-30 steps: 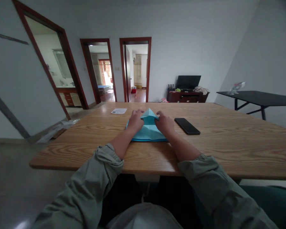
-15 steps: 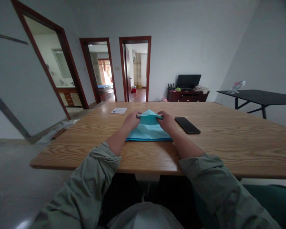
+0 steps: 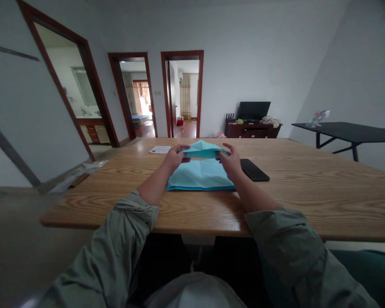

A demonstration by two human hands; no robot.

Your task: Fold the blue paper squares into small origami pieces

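Observation:
A folded light-blue paper piece (image 3: 201,149) is held up between my two hands, its middle rising to a low peak. My left hand (image 3: 176,158) grips its left end, and my right hand (image 3: 230,161) pinches its right end between thumb and fingers. Below and nearer to me, flat light-blue paper (image 3: 201,175) with a darker blue front edge lies on the wooden table (image 3: 115,192). A strip of tabletop shows between the held piece and the flat paper.
A black phone (image 3: 254,170) lies right of my right hand. A small white printed card (image 3: 160,149) is behind my left hand. Farther off are a black table (image 3: 353,130) at the right and a screen (image 3: 254,111) on a dark cabinet.
The held paper has been raised off the flat paper and looks flatter and wider. My hands have moved apart, and the right one now partly covers the phone's left end.

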